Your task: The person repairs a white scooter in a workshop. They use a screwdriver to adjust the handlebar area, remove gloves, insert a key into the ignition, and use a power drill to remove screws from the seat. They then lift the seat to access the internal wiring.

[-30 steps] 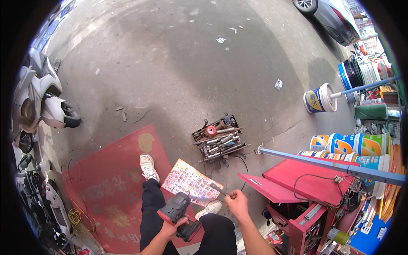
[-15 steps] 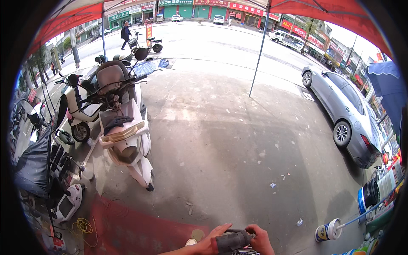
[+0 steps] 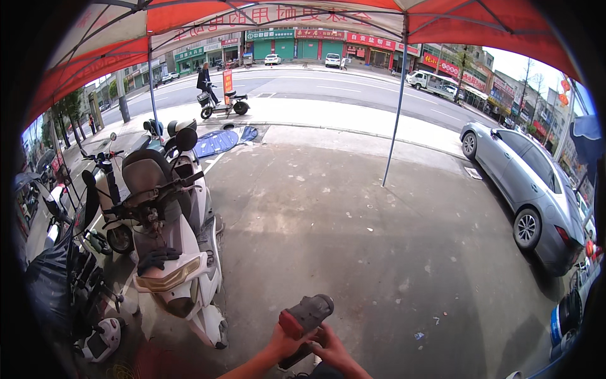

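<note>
My left hand grips a red and black power tool, which is angled up and to the right at the bottom middle of the view. My right hand is against the tool's underside on its right, fingers curled; what they hold is hidden behind the tool. The lower part of the tool shows dark between my wrists.
A white scooter with dark gloves on it stands close at left, among other scooters. A silver car is at right. A canopy pole rises ahead. A person is beside a scooter near the road.
My view has lifted from the ground to the street. My hands and the tool are now together; the metal bar seen in my right hand a second ago is out of sight.
</note>
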{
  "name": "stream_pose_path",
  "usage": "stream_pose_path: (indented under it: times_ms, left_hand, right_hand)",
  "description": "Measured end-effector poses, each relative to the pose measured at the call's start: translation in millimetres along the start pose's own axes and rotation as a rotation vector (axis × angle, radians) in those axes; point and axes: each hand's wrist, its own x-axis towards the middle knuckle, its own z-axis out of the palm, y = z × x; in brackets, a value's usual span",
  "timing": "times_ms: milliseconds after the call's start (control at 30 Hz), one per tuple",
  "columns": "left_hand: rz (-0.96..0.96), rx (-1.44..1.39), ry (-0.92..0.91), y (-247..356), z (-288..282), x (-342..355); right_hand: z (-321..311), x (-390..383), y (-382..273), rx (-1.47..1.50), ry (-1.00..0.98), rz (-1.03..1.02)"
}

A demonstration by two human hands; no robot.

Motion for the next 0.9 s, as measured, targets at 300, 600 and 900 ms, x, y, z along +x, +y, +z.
stream_pose_path:
  times_ms: [300,600,900]
  left_hand:
    - [-0.07,0.459,0.249,-30.7,-94.1,230.9]
    - [-0.48,-1.116,0.368,-202.4,-240.7,444.9]
    - [-0.257,-1.31,0.472,-192.4,-368.6,698.1]
  right_hand:
    - [-30.2,297.6,-17.6,-0.085,0.186,0.077]
    - [-64.4,566.4,-62.0,-0.421,0.115,-0.06]
    - [-77.4,796.0,-53.8,-0.534,-0.039,-0.097]
